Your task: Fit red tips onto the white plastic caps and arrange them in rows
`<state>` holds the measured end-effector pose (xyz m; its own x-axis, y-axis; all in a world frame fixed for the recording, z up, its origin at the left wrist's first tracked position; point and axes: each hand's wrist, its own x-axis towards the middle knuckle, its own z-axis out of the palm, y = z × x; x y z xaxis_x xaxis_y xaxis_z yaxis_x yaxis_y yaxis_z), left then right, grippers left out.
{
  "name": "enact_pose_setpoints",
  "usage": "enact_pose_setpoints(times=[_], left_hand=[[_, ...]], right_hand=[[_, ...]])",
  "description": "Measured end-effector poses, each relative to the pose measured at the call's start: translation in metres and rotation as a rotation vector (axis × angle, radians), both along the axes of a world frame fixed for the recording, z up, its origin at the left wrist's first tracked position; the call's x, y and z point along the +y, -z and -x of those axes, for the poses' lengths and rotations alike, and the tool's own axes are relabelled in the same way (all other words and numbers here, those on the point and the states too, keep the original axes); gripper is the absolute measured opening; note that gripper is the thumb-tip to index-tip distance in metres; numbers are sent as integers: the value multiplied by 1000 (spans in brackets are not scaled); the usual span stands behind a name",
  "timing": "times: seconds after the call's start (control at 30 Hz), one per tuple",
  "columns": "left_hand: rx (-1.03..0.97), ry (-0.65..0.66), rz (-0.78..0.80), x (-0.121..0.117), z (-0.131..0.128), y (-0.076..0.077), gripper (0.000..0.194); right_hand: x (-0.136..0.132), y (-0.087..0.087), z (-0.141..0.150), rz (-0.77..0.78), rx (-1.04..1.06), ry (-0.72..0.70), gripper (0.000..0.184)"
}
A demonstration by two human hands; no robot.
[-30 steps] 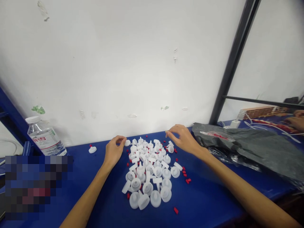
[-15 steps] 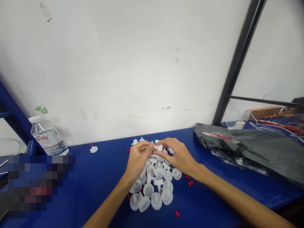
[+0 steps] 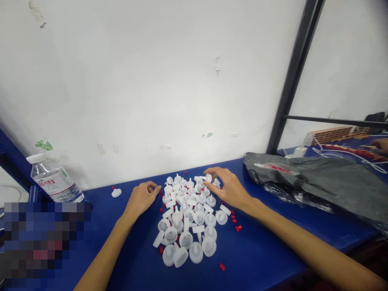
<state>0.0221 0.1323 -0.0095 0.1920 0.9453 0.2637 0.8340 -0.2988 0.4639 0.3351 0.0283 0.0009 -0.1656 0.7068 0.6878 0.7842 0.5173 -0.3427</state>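
Observation:
My right hand pinches a white nozzle cap between thumb and fingers, above the far right part of a pile of similar white nozzle caps. Their spouts point various ways. To the left of the pile, my left hand is closed, thumb and forefinger meeting at a tiny red cap; the fingertips partly hide the grip. More small red caps lie around and among the white ones. A white nozzle cap with a red tip sits apart at the left.
A clear water bottle stands at the left by the wall. A grey plastic bag covers the right of the blue table. Behind it rises a dark metal post. Part of another person's hand shows at the far right edge.
My hands have parted. The left moved away leftward to the pile's edge, while the right stays over the far side with a white nozzle cap. The view has shifted slightly.

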Motion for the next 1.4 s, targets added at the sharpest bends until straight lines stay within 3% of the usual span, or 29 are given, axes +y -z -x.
enact_pose_setpoints(times=[0.33, 0.57, 0.73, 0.93, 1.17, 1.4], left_hand=[[9, -2, -71, -1, -7, 8, 19], [-217, 2, -285, -23, -28, -13, 23], [-384, 222, -296, -52, -56, -22, 28], [-336, 474, -248, -67, -75, -12, 21], [-331, 514, -369, -68, -76, -5, 16], [-382, 574, -321, -74, -80, -7, 6]], right_hand=[[-5, -1, 5, 7, -22, -69, 27], [-6, -1, 9, -16, -41, -109, 31], [-8, -1, 12, -18, -72, -134, 33], [-11, 0, 14, -13, -87, -159, 36], [-12, 1, 13, -1, -121, -196, 38], [-11, 2, 14, 0, -140, -264, 35]])
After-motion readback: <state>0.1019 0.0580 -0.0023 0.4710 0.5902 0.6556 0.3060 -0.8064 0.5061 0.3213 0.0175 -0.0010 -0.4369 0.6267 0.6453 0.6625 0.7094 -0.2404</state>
